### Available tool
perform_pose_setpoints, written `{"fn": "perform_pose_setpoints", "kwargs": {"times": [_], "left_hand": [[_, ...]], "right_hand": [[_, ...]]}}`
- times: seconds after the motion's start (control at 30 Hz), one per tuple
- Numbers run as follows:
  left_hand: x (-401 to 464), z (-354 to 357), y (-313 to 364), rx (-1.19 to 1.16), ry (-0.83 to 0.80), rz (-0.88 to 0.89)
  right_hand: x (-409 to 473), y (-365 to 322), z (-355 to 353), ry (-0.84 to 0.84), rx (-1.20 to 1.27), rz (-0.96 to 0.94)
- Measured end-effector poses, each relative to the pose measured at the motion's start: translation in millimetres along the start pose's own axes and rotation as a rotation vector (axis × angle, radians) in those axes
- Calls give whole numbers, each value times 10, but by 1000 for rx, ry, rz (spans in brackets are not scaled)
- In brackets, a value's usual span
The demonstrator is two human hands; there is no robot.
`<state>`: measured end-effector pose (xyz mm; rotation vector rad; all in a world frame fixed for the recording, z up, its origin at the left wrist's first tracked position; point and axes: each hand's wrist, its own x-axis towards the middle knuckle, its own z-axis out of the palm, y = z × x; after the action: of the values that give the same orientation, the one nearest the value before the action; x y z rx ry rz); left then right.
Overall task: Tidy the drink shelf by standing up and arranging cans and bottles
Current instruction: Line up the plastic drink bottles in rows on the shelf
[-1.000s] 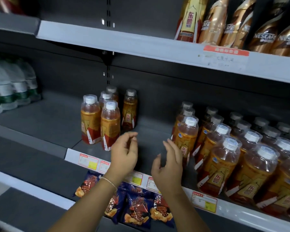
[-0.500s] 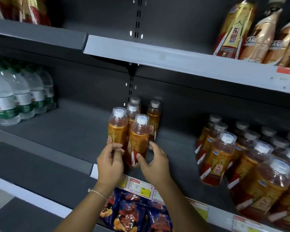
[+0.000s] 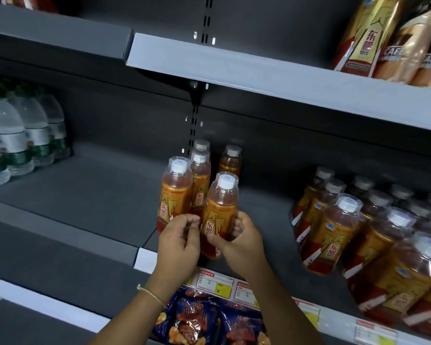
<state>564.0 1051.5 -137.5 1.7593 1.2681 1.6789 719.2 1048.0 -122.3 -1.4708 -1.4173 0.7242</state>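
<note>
A small cluster of several orange tea bottles with white caps stands upright on the dark grey shelf (image 3: 97, 195). My right hand (image 3: 243, 242) grips the lower part of the front right bottle (image 3: 220, 207), with the thumb across its label. My left hand (image 3: 179, 242) is curled in front of the base of the front left bottle (image 3: 177, 192), its fingertips right beside the gripped bottle. Whether the left hand holds either bottle is hidden. Behind these stand the other bottles (image 3: 230, 160) of the cluster.
A dense block of the same tea bottles (image 3: 346, 232) fills the shelf's right side. Water bottles (image 3: 18, 140) stand at the far left, with bare shelf between. Gold and brown bottles (image 3: 368, 38) sit on the upper shelf. Snack bags (image 3: 202, 319) lie below the price tags (image 3: 217, 285).
Both hands moved left from the gap to the small cluster. My right hand has closed round the front right bottle. The view swung left and came closer.
</note>
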Motion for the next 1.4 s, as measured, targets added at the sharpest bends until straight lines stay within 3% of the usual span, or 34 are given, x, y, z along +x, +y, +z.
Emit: {"fn": "perform_pose_setpoints", "kwargs": {"times": [0.17,0.27,0.57,0.7,0.93,1.4], "left_hand": [[-58,275,196,14,-326,-161],[-141,458,336,30,-373,-159],[-493,1022,810,149,-414,-6],[-625,1216,963,160,-456,-11],[-830,1460,1102,165,-490,-10],[-968,1677,1099,28,-417,95]], "right_hand": [[-221,94,-430,-59,17,-8],[-356,173,-694,-57,-24,-6],[-808,375,-1307,172,-183,40],[-953,503,-1498,250,-151,79],[-1167,672,-1715,360,-375,-3],[-1201,828,-1865,374,-352,41]]}}
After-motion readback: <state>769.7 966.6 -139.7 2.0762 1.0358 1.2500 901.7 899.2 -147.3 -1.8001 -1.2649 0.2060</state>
